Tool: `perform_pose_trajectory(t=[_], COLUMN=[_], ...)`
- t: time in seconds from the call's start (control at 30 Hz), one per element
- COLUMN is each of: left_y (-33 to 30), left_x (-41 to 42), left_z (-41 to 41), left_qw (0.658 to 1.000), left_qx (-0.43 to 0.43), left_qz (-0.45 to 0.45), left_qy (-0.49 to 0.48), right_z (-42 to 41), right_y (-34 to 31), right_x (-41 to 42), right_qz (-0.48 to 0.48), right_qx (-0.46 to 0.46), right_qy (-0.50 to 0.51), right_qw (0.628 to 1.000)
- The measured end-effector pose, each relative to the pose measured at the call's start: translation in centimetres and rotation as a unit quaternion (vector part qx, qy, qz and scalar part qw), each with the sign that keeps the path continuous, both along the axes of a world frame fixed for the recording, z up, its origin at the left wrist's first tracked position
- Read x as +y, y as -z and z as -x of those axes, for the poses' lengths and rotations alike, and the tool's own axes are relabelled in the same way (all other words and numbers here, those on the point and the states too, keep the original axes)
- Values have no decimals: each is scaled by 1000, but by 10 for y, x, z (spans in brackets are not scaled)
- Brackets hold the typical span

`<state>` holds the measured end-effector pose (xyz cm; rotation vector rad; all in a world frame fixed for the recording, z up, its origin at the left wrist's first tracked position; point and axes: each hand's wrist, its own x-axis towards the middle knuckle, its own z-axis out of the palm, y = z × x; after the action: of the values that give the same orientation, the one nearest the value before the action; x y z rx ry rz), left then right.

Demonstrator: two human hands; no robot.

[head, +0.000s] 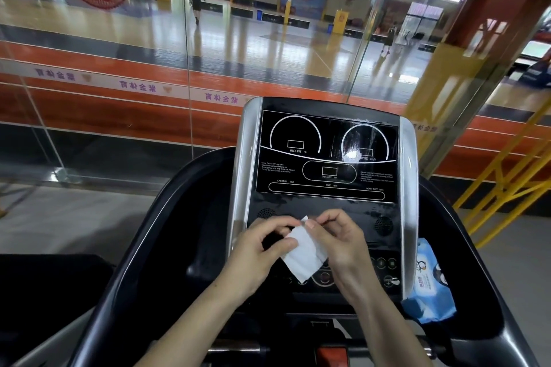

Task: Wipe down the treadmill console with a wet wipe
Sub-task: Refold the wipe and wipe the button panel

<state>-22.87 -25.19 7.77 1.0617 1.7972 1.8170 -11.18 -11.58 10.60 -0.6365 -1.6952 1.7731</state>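
The treadmill console (326, 155) faces me, a black display panel with silver side trims and a button area below. In front of its lower part both hands hold a folded white wet wipe (304, 250). My left hand (256, 250) pinches the wipe's left edge between thumb and fingers. My right hand (343, 238) pinches its upper corner with thumb and forefinger. The wipe hangs just above the buttons, apart from the display. A smeared wet patch shines on the display's right dial.
A blue pack of wet wipes (428, 286) lies in the tray at the console's right side. Black curved handrails (143, 250) flank the console. A glass wall (185, 68) stands behind it, yellow railings (507, 170) at the right.
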Motion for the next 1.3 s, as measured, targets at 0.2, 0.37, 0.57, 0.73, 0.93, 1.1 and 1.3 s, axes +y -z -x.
perform_pose_trajectory(t=[0.2, 0.37, 0.57, 0.73, 0.93, 1.1, 1.3], left_y=[-2, 0, 1, 7, 14, 15, 18], left_x=[4, 12, 14, 27, 50, 73, 98], left_z=[-7, -13, -28, -35, -48, -75, -105], left_qw=[993, 983, 985, 992, 999, 996, 995], left_qx=[-31, -107, -109, -99, -16, -65, -50], left_qz=[-47, -79, -71, -45, 29, 54, 83], left_qy=[-100, -125, -110, -60, -41, -3, 26], right_z=[-17, -21, -29, -43, -69, -97, -132], right_y=[1, 11, 22, 22, 25, 32, 46], right_x=[3, -3, -1, 11, 38, 62, 87], right_qz=[-87, -122, -191, -176, -160, -142, 50], right_qx=[-57, -104, -102, -95, -92, -103, -62], right_qy=[-62, -56, -27, -20, -6, -10, -60], right_qw=[993, 985, 976, 980, 983, 984, 995])
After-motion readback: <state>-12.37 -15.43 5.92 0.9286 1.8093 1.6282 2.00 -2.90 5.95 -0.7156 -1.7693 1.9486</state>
